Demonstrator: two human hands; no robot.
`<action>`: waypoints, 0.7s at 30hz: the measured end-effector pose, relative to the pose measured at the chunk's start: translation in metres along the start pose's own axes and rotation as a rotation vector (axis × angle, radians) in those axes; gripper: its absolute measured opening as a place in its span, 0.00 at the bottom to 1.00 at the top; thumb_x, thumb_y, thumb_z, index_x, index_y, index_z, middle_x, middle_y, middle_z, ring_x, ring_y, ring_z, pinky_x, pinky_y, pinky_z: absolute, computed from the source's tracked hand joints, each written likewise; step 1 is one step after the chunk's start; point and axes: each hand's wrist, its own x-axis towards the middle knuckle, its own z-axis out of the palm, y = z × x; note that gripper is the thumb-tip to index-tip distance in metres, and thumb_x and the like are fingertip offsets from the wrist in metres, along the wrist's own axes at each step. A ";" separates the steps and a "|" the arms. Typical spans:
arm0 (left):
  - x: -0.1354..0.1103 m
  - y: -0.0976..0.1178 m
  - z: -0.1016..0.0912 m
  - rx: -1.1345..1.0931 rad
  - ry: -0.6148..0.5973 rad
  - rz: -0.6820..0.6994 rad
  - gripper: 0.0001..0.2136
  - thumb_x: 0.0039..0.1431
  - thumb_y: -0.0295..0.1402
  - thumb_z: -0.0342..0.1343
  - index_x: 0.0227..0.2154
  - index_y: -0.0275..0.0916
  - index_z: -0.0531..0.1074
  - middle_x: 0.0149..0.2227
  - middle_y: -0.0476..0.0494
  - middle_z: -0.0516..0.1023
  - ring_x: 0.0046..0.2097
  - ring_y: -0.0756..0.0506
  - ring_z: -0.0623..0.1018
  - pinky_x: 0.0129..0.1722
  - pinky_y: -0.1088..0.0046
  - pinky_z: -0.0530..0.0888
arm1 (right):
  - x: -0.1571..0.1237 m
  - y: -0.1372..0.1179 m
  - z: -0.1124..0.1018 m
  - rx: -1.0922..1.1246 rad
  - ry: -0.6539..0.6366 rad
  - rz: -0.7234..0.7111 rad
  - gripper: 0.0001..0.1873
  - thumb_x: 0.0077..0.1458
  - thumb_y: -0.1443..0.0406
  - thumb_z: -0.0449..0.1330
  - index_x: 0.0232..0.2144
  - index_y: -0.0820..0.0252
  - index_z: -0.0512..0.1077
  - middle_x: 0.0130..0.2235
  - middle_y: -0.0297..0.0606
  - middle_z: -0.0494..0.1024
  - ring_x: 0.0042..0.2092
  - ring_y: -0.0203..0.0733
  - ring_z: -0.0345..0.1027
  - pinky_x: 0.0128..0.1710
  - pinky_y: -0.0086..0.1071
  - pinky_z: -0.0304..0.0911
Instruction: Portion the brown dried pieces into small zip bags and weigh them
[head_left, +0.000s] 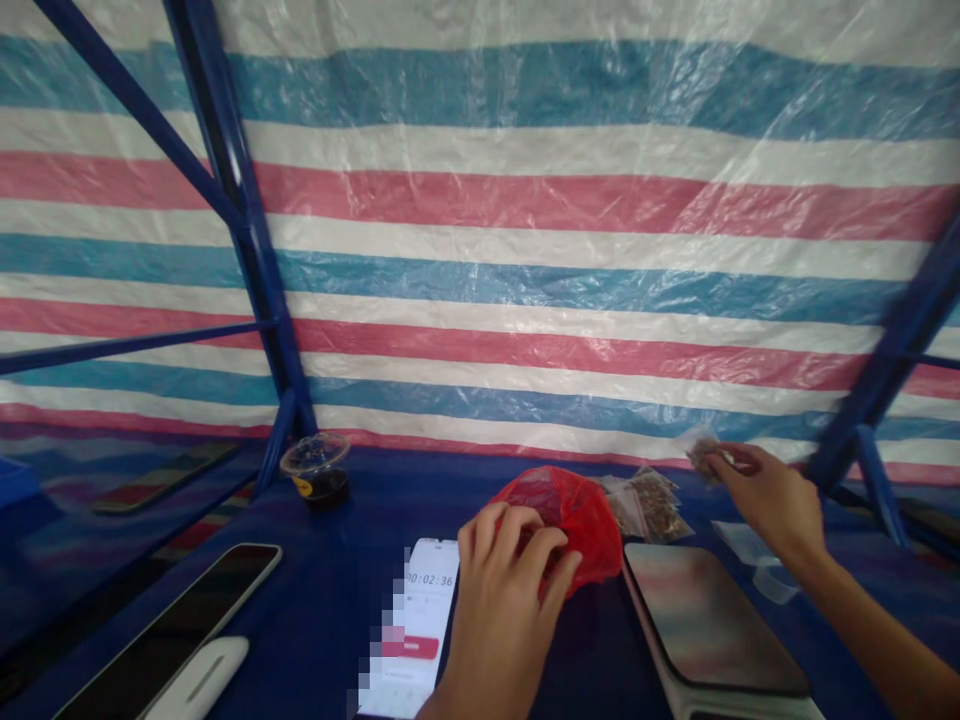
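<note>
My left hand [499,600] is bent over the near rim of a red plastic bag [589,520], its fingers curled on the bag. The bag stands partly open, and what lies inside is hidden. Pinched in my right hand [780,505] is a small clear zip bag [703,460] with brown bits in it, held up off the table. More small zip bags [656,505] of the same brown stuff lie in a pile just right of the red bag. Below my right wrist rest a clear plastic bag [739,540] and a small clear plastic cup [776,582].
A flat device with a glossy plate [709,615], perhaps a scale, lies between my hands. A phone showing a timer [412,630] is beside my left hand. Further left are a dark-screened phone [180,620], a white oblong device [199,680] and a cup of dark liquid [319,475].
</note>
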 end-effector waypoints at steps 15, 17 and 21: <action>-0.008 0.013 0.027 -0.937 -0.233 -0.520 0.30 0.66 0.39 0.62 0.68 0.40 0.64 0.68 0.35 0.72 0.69 0.36 0.72 0.70 0.53 0.67 | -0.134 -0.126 -0.031 0.962 -0.625 -0.217 0.15 0.52 0.48 0.70 0.32 0.51 0.81 0.36 0.39 0.86 0.37 0.49 0.81 0.39 0.33 0.78; -0.004 0.015 0.023 -0.764 -0.250 -0.481 0.30 0.62 0.36 0.64 0.67 0.41 0.67 0.66 0.36 0.75 0.67 0.36 0.73 0.69 0.52 0.68 | -0.130 -0.123 -0.036 0.934 -0.599 -0.185 0.19 0.53 0.44 0.68 0.30 0.52 0.80 0.32 0.38 0.84 0.34 0.47 0.79 0.35 0.32 0.76; 0.000 0.017 0.018 -0.394 -0.228 -0.293 0.28 0.62 0.32 0.62 0.66 0.43 0.70 0.59 0.38 0.79 0.61 0.34 0.78 0.63 0.50 0.74 | -0.127 -0.124 -0.036 0.920 -0.677 -0.113 0.26 0.55 0.39 0.63 0.27 0.54 0.78 0.28 0.37 0.79 0.29 0.43 0.71 0.27 0.30 0.70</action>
